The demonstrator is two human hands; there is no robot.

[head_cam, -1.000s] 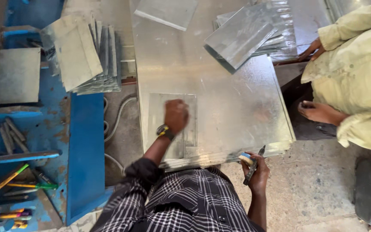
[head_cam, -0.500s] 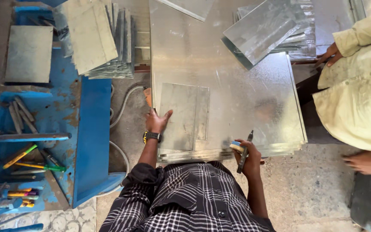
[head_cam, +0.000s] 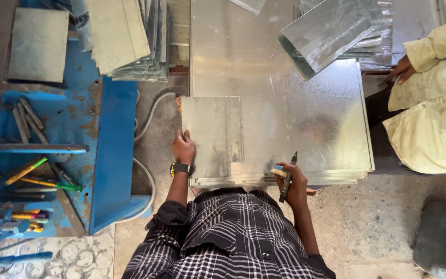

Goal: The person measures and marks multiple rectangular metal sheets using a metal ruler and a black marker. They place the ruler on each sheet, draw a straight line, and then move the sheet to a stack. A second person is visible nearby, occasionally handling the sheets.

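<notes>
My left hand (head_cam: 184,148), with a watch on its wrist, grips the left edge of a small rectangular metal sheet piece (head_cam: 210,134). This piece lies on the near left corner of a stack of large galvanized sheets (head_cam: 305,108). My right hand (head_cam: 291,178) rests at the stack's near edge and holds a black marker (head_cam: 288,175) together with a small yellow and blue object. The marker tip points away from me, over the sheet.
A blue metal stand (head_cam: 78,129) on the left carries rods, screwdrivers and pliers. More cut sheets (head_cam: 130,36) are stacked behind it. Bent sheet parts (head_cam: 336,31) lie at the far right. Another person in a yellowish garment (head_cam: 434,108) sits at the right, one hand on the sheets.
My left hand has slid from the top of the small piece to its left edge and gripped it. The piece has shifted toward the stack's left corner. My right hand stays at the near edge.
</notes>
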